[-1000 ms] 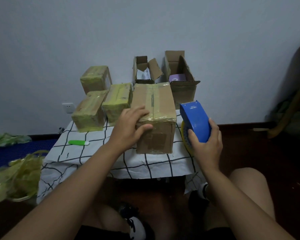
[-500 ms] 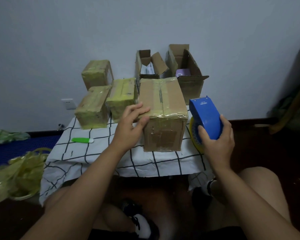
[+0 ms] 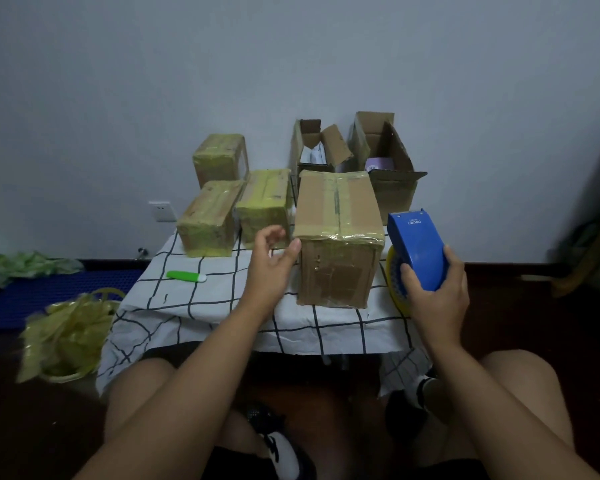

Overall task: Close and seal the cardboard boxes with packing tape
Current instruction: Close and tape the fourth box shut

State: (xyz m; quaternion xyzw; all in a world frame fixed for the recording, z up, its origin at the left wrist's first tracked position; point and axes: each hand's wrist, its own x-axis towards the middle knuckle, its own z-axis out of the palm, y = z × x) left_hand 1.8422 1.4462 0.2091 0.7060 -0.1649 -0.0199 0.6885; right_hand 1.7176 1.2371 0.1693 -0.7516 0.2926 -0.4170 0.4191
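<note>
A closed cardboard box (image 3: pixel 336 237) with tape along its top seam and front edge stands at the middle of the small table. My left hand (image 3: pixel 272 263) hovers just left of it, fingers loosely curled, holding nothing; only the thumb tip comes near the box's left corner. My right hand (image 3: pixel 433 292) grips a blue tape dispenser (image 3: pixel 416 249) with a yellow tape roll, to the right of the box. Two open boxes (image 3: pixel 317 150) (image 3: pixel 388 174) stand behind it by the wall.
Three boxes wrapped in yellowish tape (image 3: pixel 210 218) (image 3: pixel 265 206) (image 3: pixel 220 157) sit at the table's back left. A green cutter (image 3: pixel 186 276) lies on the checked tablecloth (image 3: pixel 201 299). A basket of yellow tape scraps (image 3: pixel 66 334) stands on the floor at left. My knees are below.
My left hand has come off the top of the middle box and drawn back to its left side. The right hand with the dispenser has stayed beside the box.
</note>
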